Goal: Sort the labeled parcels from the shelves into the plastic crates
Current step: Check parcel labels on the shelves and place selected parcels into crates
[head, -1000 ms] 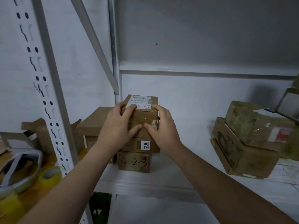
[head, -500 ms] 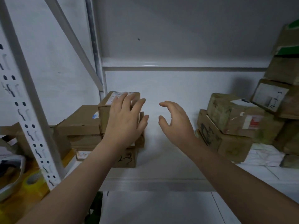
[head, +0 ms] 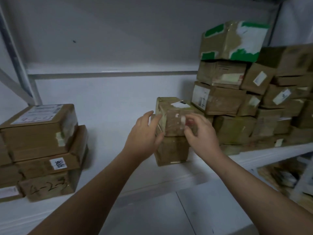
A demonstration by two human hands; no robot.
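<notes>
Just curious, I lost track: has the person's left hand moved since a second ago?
Yes. The left hand has left the box stack with the 1206 label and gone right along the shelf, to the left side of the taped parcel.

Close head-worn view toward shelf (head: pixel 105 150)

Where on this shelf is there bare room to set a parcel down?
Bare shelf lies between the left stack and the middle two-parcel stack. Right of that, the parcel pile crowds the shelf.
</notes>
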